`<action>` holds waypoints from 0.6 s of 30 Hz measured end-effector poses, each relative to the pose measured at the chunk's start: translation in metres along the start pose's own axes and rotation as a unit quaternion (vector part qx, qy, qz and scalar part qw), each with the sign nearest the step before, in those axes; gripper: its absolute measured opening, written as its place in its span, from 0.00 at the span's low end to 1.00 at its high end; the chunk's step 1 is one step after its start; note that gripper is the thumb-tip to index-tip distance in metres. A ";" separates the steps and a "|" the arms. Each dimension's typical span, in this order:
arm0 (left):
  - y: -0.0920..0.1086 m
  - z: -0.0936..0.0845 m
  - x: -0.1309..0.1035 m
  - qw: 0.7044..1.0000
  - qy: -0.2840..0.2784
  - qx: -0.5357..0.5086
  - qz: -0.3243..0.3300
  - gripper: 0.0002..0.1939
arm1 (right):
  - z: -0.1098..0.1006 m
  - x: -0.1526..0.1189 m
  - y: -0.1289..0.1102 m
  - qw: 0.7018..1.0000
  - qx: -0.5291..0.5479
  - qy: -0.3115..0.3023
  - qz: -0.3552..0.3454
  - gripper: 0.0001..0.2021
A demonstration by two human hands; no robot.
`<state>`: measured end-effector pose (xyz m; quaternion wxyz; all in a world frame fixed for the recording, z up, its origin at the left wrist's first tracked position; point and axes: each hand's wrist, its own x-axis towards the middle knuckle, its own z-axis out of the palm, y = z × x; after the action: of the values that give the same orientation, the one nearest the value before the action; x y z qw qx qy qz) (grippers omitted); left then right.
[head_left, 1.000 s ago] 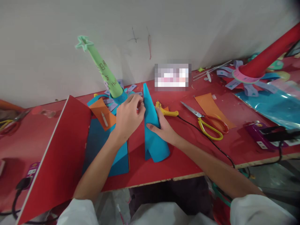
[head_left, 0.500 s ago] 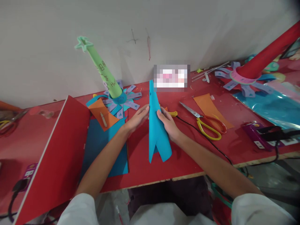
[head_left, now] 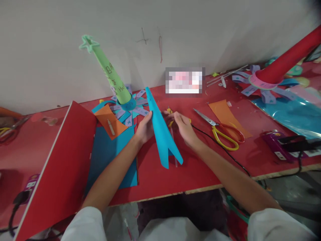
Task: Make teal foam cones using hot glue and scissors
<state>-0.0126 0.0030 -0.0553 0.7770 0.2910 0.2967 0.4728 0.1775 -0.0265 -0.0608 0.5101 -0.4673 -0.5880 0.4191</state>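
Note:
A long blue paper cone (head_left: 160, 134), narrow at the top and split at its wide lower end, leans to the upper left over the red table. My left hand (head_left: 145, 127) holds it from the left, thumb on its edge and fingers behind. Just right of the cone is my right hand (head_left: 184, 127), off the paper, its fingers bent and slightly blurred. Beside those fingers lies a yellow tool (head_left: 171, 113) with a black cable, partly hidden by the hand. A thin clear stick shows below, behind the cone.
Scissors (head_left: 215, 129) and orange paper (head_left: 228, 115) lie to the right, near a purple box (head_left: 276, 144). A green tower (head_left: 112, 78) stands back left, a red cone (head_left: 288, 60) back right. A red board (head_left: 60, 167) rises at left.
The blue cone's top has swung left, so it now tilts. My left hand has moved slightly left with it. My right hand has let go of the paper and shifted right.

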 end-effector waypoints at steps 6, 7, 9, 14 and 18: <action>0.008 -0.003 0.000 0.998 0.022 -0.049 0.032 0.18 | -0.056 0.020 0.011 0.925 -0.370 0.016 -0.084 0.14; 0.008 -0.003 0.000 0.998 0.014 -0.054 0.034 0.18 | -0.060 0.020 0.013 0.903 -0.422 -0.015 -0.079 0.16; 0.009 -0.003 0.000 0.998 -0.001 -0.054 0.035 0.18 | -0.064 0.019 0.016 0.870 -0.482 -0.067 -0.073 0.19; 0.011 -0.002 0.001 0.999 0.006 -0.035 0.019 0.19 | -0.055 0.010 0.014 0.826 -0.539 -0.136 -0.093 0.27; 0.010 -0.002 0.001 1.000 0.005 -0.021 0.006 0.20 | -0.042 0.005 0.012 0.813 -0.562 -0.126 -0.086 0.25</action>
<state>-0.0189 0.0081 -0.0493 0.7785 0.2744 0.2888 0.4851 0.2203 -0.0184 -0.0660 0.1140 -0.5637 -0.8177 0.0251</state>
